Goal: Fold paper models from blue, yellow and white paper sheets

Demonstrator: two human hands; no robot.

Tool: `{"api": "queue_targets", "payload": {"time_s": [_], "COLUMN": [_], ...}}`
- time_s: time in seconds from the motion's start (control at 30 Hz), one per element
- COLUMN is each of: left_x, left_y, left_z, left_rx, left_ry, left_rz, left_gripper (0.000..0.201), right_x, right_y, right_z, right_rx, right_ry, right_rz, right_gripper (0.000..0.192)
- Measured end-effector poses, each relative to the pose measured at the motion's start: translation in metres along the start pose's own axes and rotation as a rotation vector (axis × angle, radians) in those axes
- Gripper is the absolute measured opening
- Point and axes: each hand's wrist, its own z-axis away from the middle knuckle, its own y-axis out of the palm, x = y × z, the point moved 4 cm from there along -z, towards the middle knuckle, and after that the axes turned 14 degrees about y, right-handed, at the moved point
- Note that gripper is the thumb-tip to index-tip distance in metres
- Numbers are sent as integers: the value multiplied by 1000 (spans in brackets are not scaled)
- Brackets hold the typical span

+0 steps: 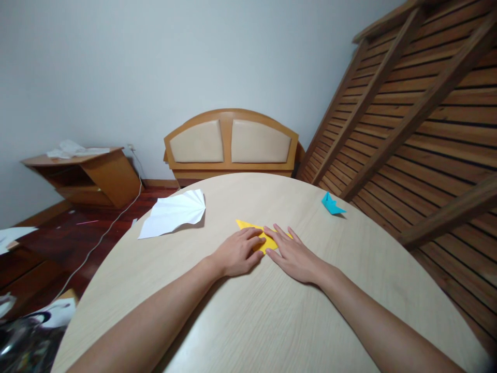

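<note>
A piece of folded yellow paper lies flat on the round table, with pointed corners showing at its far left and right. My left hand rests over its left part, fingers slightly bent and pressing down on the sheet. From the other side my right hand lies on the right part with fingers spread out flat. The fingertips of both hands nearly meet over the middle of the paper. My hands cover much of it, so its full shape is hidden.
A creased white sheet sits at the table's left, and a blue folded paper boat stands near its right edge. Beyond the round table are a headboard, a wooden cabinet and a leaning slatted wooden frame.
</note>
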Motion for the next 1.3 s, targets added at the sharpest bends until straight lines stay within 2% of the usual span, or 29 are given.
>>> {"api": "queue_targets", "payload": {"time_s": [0.13,0.27,0.33,0.4,0.47,0.5,0.6,0.67,0.73,0.83,0.97,1.07,1.13,1.2,1.3], "left_x": [1,2,2,2,2,3,4,5,5,5,4,4,5,6,7], "left_y": [1,3,3,2,2,1,2,2,2,2,0,-4,-5,-7,-7], "left_z": [1,3,3,3,3,3,4,4,4,4,5,5,5,4,4], "left_rx": [12,23,24,19,11,9,10,9,11,37,47,17,3,-13,-31], "left_ry": [-12,-20,-17,-10,-4,-6,-24,-36,-45,-38,-61,-118,-148,-159,-146], "left_rz": [-56,-80,-70,-64,-70,-75,-89,-92,-90,-86,-125,-156,-144,-119,-89], "left_gripper": [34,37,37,37,37,37,38,39,40,42,43,42,41,36,30], "right_x": [-13,-43,-55,-56,-44,-34,-4,5,4,-9,-22,-17,-10,-4,5], "right_y": [1,-1,-5,-10,-12,-11,0,6,9,7,-6,-19,-26,-31,-33], "right_z": [-2,-4,-4,-4,-3,-2,2,4,5,2,-2,0,2,4,8], "right_rx": [-17,-37,-108,-218,-279,-265,-111,-39,-15,-18,-119,-266,-314,-294,-164], "right_ry": [120,295,396,416,334,270,124,127,149,225,269,173,90,-27,-208], "right_rz": [77,135,159,170,147,120,44,54,83,126,137,107,60,-17,-132], "right_gripper": [58,59,58,56,55,56,60,65,67,67,58,39,26,27,30]}}
